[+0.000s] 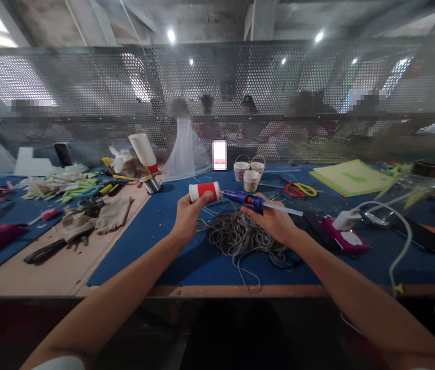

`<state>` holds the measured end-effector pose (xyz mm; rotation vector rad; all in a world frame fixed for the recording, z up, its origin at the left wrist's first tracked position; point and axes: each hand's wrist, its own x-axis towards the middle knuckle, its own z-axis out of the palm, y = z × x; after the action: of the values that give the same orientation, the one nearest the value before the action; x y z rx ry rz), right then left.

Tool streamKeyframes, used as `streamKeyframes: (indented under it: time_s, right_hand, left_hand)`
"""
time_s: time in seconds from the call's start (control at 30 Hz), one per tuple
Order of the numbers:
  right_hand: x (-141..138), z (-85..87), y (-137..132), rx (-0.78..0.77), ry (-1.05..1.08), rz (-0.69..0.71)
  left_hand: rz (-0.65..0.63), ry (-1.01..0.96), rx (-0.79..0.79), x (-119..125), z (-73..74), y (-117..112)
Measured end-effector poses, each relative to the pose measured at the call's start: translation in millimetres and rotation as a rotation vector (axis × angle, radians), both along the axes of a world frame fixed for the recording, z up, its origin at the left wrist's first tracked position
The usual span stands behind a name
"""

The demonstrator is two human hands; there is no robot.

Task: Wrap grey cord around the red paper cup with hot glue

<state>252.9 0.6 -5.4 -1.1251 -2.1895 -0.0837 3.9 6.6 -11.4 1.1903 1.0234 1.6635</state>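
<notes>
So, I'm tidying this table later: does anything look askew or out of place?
The tall white paper-cup stack leans, its top tipped left. Below the blue plastic glue gun, the thin grey cord lies tangled, a loop reaching the table's front edge.

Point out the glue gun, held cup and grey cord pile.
Glue gun (237,197), head view: on its blue barrel.
Held cup (205,188), head view: on its red side.
Grey cord pile (245,234), head view: around its middle.

1. One loose red-banded paper cup (199,192)
2. One blue hot-glue gun (236,197)
3. Three small handled buckets (251,181)
4. One stack of paper cups (141,149)
5. One tangle of grey cord (236,234)
6. Two purple power strips (350,242)
</notes>
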Motion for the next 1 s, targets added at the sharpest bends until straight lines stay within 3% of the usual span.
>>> streamKeyframes:
  time_s: [0.77, 1.0]
  right_hand:
    - [-1.6, 9.6, -6.0, -0.100, 0.061, -0.016]
    - [-0.4, 5.0, -2.6, -0.096, 0.069, 0.009]
  left_hand:
    - [0.023, 0.062, 0.009, 2.2, 7.7, -6.7]
    - [0.027, 0.072, -0.005, 1.6, 6.3, -6.0]
